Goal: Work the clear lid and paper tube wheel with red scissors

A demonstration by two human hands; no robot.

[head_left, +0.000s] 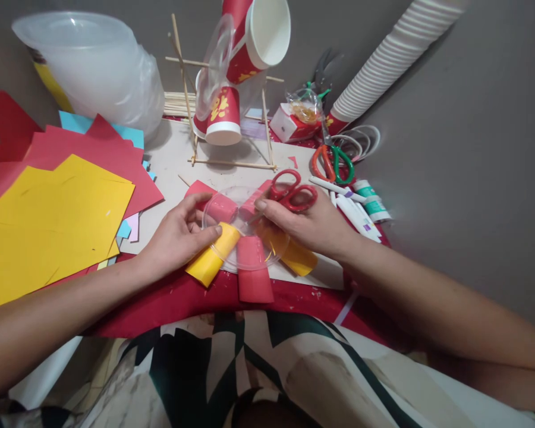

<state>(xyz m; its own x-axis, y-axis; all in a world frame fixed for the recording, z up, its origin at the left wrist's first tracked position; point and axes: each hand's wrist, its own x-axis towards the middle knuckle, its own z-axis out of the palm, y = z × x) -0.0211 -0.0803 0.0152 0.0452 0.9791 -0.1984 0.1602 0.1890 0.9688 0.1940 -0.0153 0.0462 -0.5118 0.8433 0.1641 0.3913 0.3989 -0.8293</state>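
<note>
Near the table's front edge, a clear round plastic lid (211,238) has curled red and yellow paper pieces arranged around it. My left hand (182,232) pinches its left rim, with the thumb by a yellow paper piece (207,264). A red paper piece (255,279) points toward me, and a second yellow piece (301,258) sticks out under my right hand (321,226). That hand is closed around red-handled scissors (301,199). Their blades reach down over the lid's middle, where the tips are hard to make out.
Behind the lid stands a wooden stick frame (232,164) with red paper cups (223,116). Yellow paper sheets (49,220) lie left, near a bag of clear plastic lids (98,71). To the right are orange-and-green scissors (342,165), white pens (356,217) and stacked cups (392,56).
</note>
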